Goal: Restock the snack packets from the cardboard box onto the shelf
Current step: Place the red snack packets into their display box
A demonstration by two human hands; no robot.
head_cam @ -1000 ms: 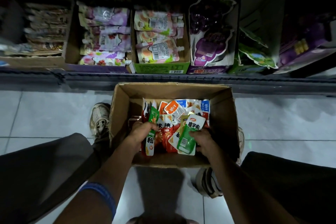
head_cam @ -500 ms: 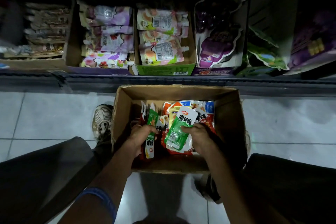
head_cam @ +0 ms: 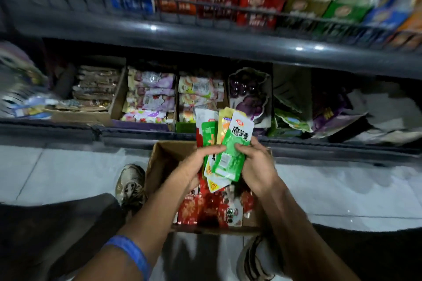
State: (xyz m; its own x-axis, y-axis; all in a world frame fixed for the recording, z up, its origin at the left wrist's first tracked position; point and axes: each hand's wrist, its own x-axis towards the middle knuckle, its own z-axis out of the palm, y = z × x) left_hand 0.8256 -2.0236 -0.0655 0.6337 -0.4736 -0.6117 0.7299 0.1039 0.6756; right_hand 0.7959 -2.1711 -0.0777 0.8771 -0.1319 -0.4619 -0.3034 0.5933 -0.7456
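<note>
Left hand and right hand both grip a fanned bunch of snack packets above the cardboard box; I'd square them up before shelving.

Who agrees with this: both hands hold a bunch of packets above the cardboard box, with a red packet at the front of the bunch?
Not quite. The head view shows both the left hand and right hand holding the bunch above the cardboard box, but the front packet is green, not red.
</note>
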